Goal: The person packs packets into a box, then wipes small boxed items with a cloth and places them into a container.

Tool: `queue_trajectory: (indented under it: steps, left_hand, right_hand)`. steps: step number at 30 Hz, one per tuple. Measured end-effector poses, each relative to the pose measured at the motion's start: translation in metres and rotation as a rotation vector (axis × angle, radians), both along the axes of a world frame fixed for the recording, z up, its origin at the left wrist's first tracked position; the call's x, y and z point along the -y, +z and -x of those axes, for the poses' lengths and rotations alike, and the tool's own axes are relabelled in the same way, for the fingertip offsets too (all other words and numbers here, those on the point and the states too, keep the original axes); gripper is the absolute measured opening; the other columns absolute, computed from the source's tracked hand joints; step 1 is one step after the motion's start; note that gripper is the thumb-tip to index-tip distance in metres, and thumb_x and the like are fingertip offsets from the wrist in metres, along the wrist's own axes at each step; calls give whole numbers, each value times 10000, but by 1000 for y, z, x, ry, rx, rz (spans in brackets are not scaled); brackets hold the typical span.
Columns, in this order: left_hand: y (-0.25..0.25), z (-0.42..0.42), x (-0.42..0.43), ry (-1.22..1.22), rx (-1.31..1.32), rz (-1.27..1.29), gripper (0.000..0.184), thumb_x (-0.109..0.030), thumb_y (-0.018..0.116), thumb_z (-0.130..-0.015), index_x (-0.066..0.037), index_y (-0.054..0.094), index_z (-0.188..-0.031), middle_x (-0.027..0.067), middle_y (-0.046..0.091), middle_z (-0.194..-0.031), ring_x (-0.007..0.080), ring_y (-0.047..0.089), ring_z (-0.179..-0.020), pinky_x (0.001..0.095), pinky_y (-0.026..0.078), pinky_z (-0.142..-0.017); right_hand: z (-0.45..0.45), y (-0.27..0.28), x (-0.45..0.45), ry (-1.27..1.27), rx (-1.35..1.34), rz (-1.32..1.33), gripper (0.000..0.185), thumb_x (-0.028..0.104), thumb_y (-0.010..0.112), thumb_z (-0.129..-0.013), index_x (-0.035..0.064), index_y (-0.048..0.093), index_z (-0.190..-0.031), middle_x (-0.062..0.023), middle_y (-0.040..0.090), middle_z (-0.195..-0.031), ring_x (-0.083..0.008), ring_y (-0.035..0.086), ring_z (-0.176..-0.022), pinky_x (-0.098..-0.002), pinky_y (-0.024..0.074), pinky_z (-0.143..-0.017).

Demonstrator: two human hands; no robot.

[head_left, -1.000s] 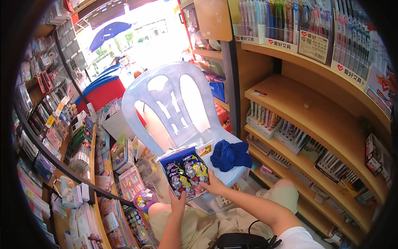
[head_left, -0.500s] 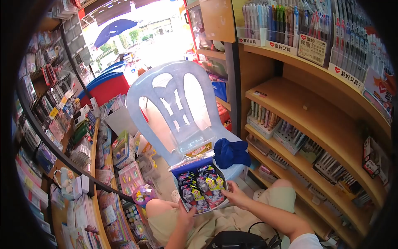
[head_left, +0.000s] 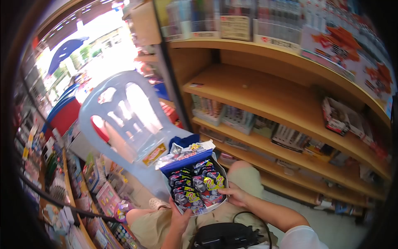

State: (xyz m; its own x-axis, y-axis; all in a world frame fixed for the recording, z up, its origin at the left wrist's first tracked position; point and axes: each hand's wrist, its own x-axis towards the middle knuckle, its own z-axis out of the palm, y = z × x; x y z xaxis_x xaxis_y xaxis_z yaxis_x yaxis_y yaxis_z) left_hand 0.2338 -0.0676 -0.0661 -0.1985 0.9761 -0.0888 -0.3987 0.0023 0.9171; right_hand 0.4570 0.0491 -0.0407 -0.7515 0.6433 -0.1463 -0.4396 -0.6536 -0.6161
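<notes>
An open cardboard display box [head_left: 182,162] with a blue-lined, raised lid rests above my lap. Small dark foil packets [head_left: 199,186] with yellow question-mark patches fill it in two rows. My left hand [head_left: 179,218] grips the near left corner, with the thumb at the rim. On the right side, my right hand [head_left: 234,194] is closed around the box wall, its fingertips near the packets. Beyond the box stands a pale blue plastic chair [head_left: 118,153]. A dark blue cloth [head_left: 184,140] lies on its seat, partly hidden by the lid, beside a gold-and-red label [head_left: 154,154].
Curved wooden shelves [head_left: 265,95] with pens and boxed stationery run along the right. Packed shelves [head_left: 66,182] of goods line the left. A black bag [head_left: 228,236] with a cable lies at my lap. Behind the chair is a bright doorway.
My view has swung to the right, so the chair and doorway appear further left and more shelving shows. The box, held in both hands, has turned away from the chair's middle toward the shelves.
</notes>
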Motion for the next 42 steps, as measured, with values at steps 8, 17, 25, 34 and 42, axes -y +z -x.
queue_trajectory:
  steps: [8,17,25,34,42]
  left_hand:
    - [44,-75,-42,-354,-66,-36,974,-37,673,-723,-106,12,-1436,109,360,-1298,227,428,-1167,368,371,-981]
    - [40,-193,-75,-985,-203,-17,939,-127,693,-779,-42,33,-1441,126,197,-1455,207,232,-1331,332,220,-1073]
    - [17,-280,-71,-1425,-342,-138,963,-105,703,-785,-47,6,-1448,131,181,-1466,209,237,-1327,327,213,-1083]
    - [-20,-288,-68,-1475,-890,-24,708,-288,607,-885,14,231,-1403,174,415,-1347,249,506,-1137,354,415,-961]
    - [36,-235,-81,-1159,-575,271,458,-235,521,-939,24,375,-1287,140,554,-1163,226,564,-1061,327,487,-883]
  right_hand:
    - [-109,3,43,-270,-209,68,978,594,678,-676,78,284,-1408,-115,351,-1428,-267,321,-1320,-470,227,-1104]
    - [-195,-29,98,-739,-456,373,545,453,427,-910,56,467,-1281,-175,503,-1285,-345,491,-1166,-513,352,-1026]
    - [-256,-51,162,-984,-539,244,494,406,414,-918,74,474,-1278,-145,513,-1276,-315,486,-1168,-476,350,-1033]
    - [-291,-149,225,-1251,-546,254,494,428,400,-915,104,477,-1279,-117,526,-1263,-305,491,-1153,-470,360,-1024]
    - [-320,-258,297,-1364,-516,352,534,462,415,-920,113,438,-1324,-108,478,-1329,-307,449,-1212,-485,331,-1045]
